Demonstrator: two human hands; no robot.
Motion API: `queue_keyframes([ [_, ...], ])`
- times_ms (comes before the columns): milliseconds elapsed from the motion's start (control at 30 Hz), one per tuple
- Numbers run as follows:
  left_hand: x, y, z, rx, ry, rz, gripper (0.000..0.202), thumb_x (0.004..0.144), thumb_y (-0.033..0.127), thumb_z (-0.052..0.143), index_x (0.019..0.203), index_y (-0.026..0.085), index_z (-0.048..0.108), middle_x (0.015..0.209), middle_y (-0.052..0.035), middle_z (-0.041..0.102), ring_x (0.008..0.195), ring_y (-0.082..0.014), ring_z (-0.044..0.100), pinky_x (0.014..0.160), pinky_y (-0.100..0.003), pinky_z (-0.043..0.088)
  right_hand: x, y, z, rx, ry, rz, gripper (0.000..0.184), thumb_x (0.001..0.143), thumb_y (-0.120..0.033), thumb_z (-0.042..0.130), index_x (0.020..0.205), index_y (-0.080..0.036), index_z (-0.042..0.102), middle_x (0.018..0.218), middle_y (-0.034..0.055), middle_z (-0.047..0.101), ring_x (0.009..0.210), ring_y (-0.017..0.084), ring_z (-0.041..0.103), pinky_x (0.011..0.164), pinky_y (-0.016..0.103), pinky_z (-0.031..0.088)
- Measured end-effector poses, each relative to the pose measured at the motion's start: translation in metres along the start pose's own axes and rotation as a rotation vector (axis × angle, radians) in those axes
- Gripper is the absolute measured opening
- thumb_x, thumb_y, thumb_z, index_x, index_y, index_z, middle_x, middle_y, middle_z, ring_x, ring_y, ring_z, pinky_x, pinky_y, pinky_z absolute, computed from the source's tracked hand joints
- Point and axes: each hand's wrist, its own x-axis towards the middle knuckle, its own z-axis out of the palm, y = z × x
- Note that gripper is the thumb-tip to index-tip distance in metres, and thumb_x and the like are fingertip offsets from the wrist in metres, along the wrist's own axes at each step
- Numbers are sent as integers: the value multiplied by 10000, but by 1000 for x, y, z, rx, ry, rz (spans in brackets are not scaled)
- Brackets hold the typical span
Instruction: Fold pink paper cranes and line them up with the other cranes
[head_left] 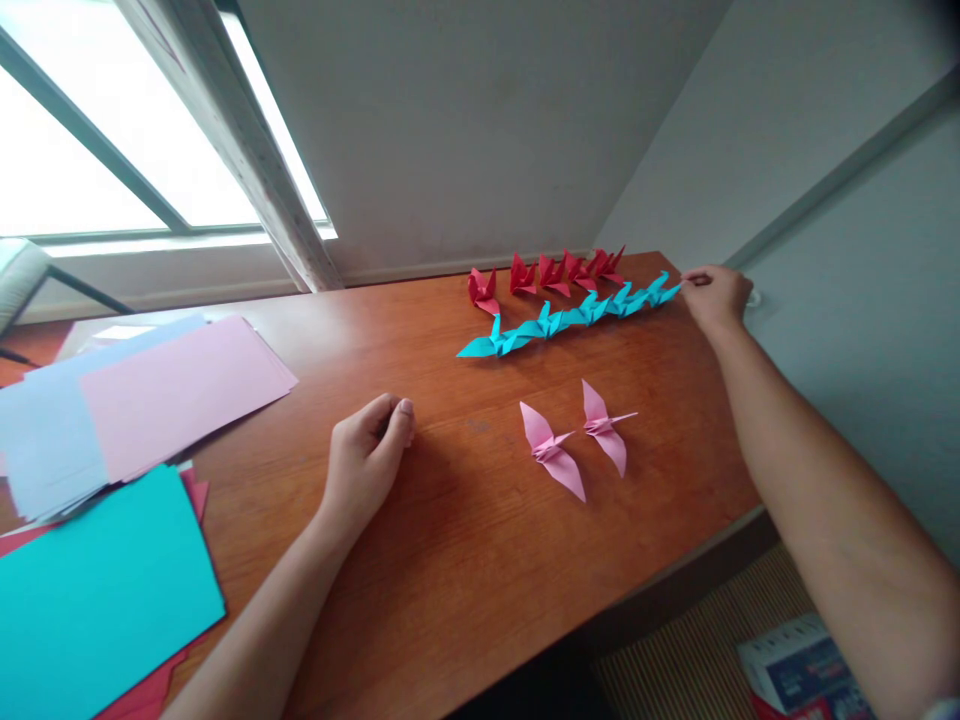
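Note:
At the right end of a row of several blue paper cranes (pixel 589 309), my right hand (pixel 716 292) pinches the outer wing tip of the last one. The blue cranes stand close together in a slanting line. My left hand (pixel 369 450) rests on the wooden table, curled into a loose fist with no object visible in it. Two pink paper cranes, a nearer one (pixel 551 450) and another (pixel 604 427) to its right, lie with wings spread between my hands. Behind the blue row stand several red paper cranes (pixel 553 273), the leftmost a little apart.
Pink sheets (pixel 187 390) and pale blue sheets (pixel 52 430) are stacked on the table's left, with turquoise sheets (pixel 112 590) over red ones in front. A wall and a window (pixel 112 120) border the back. A printed box (pixel 802 665) sits below the table's front edge.

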Motion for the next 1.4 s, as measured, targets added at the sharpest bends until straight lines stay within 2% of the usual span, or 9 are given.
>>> queue_keyframes([
  [467,0,0,0,18,-9,-1,378,987,367,495,641,216,502,588,29,505,573,-126,467,575,-269,355,2,0,3,15,-48,-25,216,798,-154,611,938,-147,776,935,121,803,829,215,716,797,289,501],
  [567,0,0,0,12,-10,-5,376,986,372,494,644,215,504,591,27,508,576,-127,469,574,-270,354,1,2,3,11,-37,-22,226,798,-165,632,964,-131,782,939,136,803,858,225,727,818,293,505],
  [800,0,0,-1,18,-7,-2,380,984,370,495,636,217,500,585,24,505,572,-130,468,574,-271,357,-1,5,2,-1,-5,-1,197,761,-161,627,887,-164,778,876,106,798,847,253,726,811,325,515],
  [1000,0,1,-1,22,-5,-8,381,981,376,503,635,215,503,583,28,510,568,-128,470,575,-265,361,4,15,-12,-37,68,44,236,751,-153,584,904,-146,763,903,139,787,852,263,715,824,346,507],
  [1200,1,0,-1,24,-8,4,384,983,378,502,636,213,496,585,31,508,572,-124,469,578,-261,359,-5,29,-22,-64,-25,5,155,720,-146,629,796,-200,753,826,84,789,823,266,722,799,347,516],
  [1400,1,2,-1,28,-13,0,379,979,380,502,637,216,495,586,29,502,572,-128,464,577,-264,356,-15,23,-14,-85,-56,-42,190,760,-172,609,862,-196,768,883,96,800,856,264,724,806,347,509],
])
